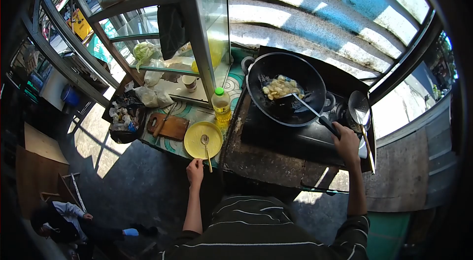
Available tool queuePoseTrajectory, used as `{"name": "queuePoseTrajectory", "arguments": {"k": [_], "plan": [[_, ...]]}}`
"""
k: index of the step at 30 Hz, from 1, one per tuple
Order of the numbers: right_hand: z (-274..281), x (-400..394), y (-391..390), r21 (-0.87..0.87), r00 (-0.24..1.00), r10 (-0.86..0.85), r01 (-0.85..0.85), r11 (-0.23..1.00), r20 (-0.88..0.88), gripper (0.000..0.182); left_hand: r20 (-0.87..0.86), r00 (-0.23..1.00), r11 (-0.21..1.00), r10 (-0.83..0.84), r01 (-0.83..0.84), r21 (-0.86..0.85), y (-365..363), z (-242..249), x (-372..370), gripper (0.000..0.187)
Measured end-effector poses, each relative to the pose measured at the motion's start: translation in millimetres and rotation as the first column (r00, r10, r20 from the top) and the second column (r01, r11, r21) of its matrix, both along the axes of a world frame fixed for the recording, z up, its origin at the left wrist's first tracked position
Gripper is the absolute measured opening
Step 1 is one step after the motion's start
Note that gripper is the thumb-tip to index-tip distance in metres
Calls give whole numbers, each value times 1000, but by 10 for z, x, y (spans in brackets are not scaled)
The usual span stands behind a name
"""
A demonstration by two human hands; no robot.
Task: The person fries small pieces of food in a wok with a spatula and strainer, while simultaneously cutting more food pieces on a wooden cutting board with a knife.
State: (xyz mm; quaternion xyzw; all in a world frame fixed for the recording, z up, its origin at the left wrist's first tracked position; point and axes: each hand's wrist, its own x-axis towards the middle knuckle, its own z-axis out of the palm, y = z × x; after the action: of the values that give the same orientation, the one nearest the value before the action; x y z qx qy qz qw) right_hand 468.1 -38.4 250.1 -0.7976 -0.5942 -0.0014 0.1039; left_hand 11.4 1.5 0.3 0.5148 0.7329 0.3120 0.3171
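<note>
My right hand [348, 143] is wrapped round the dark handle of a spatula [308, 106]. The spatula's blade rests among pale yellowish pieces of food [281, 87] cooking in the middle of a black wok [256, 75]. Fingers curled together, my left hand [195, 171] is just below the rim of a yellow plate [189, 144]; what it pinches, if anything, is hidden. A spoon [207, 152] lies across that plate, its handle sticking out over the near edge beside my left hand.
A skimmer [359, 107] lies right of the wok on the stove [276, 137]. Left of it stand an oil bottle [221, 105] with a green cap, a wooden cutting board [172, 127] and a glass cabinet [213, 38]. A black rubbish bag [118, 136] and a seated person [69, 218] are further left.
</note>
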Motion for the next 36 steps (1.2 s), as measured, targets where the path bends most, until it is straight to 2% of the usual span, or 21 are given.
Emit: {"name": "queuePoseTrajectory", "arguments": {"k": [1, 3, 4, 7, 9, 12, 13, 16, 19, 20, 23, 26, 27, 29, 33, 36], "plan": [[-150, 9, 61, 2, 1000, 0, 0, 1000, 0, 40, -3, 1000, 1000, -4, 4, 1, -5, -8, 0, 24], [-314, -6, 178, 0, 953, 91, -95, 995, -290, 44, -3, 1000, 1000, -10, 10, 3, -26, -15, -7, 24], [-306, 18, 214, 9, 953, 96, -97, 995, -288, 44, -2, 1000, 1000, -14, 14, 3, -16, -14, -10, 24], [-31, -1, 289, -26, 923, -47, 40, 999, -381, 44, -3, 1000, 1000, 16, -16, 0, -40, 8, -27, 25], [-68, 132, 313, 27, 917, 5, 6, 1000, -399, 42, 5, 1000, 999, 25, -25, 19, -75, 14, -57, 25], [-206, 43, 356, 94, 936, 32, 2, 996, -352, 41, 13, 999, 999, 37, -38, 30, -139, -2, -68, 24], [-384, 45, 372, 193, 919, 133, -63, 979, -372, 44, 8, 999, 999, 36, -36, 26, -154, -8, -74, 24], [-519, -152, 335, 156, 899, 130, -70, 985, -418, 45, -7, 999, 998, 32, -32, 58, -167, -43, -88, 24], [-340, -61, 213, 91, 902, 136, -108, 990, -409, 46, 3, 999, 997, 43, -43, 57, -145, -30, -100, 25], [-191, -41, 170, 13, 925, 65, -65, 998, -375, 45, 3, 999, 998, 41, -41, 55, -149, -23, -98, 25], [45, -5, 123, -70, 974, -37, 22, 997, -226, 44, -9, 999, 998, 40, -40, 41, -133, 5, -99, 25], [-3, -143, 204, -43, 977, -84, 77, 996, -194, 45, -16, 1000, 999, 17, -17, 41, -161, -11, -95, 25], [-123, -168, 225, 45, 984, -11, 19, 999, -177, 45, -7, 1000, 999, 20, -20, 30, -167, -26, -90, 25], [-157, -293, 219, -43, 964, -68, 59, 997, -258, 45, 1, 1000, 1000, 18, -18, 21, -160, -43, -83, 25], [6, -156, 52, -12, 950, 18, -23, 1000, -311, 43, 1, 1000, 1000, 25, -25, 10, -140, -16, -86, 23], [120, -171, 52, -63, 971, -71, 58, 996, -227, 42, 0, 1000, 1000, 26, -26, 18, -110, -23, -94, 23]]}}
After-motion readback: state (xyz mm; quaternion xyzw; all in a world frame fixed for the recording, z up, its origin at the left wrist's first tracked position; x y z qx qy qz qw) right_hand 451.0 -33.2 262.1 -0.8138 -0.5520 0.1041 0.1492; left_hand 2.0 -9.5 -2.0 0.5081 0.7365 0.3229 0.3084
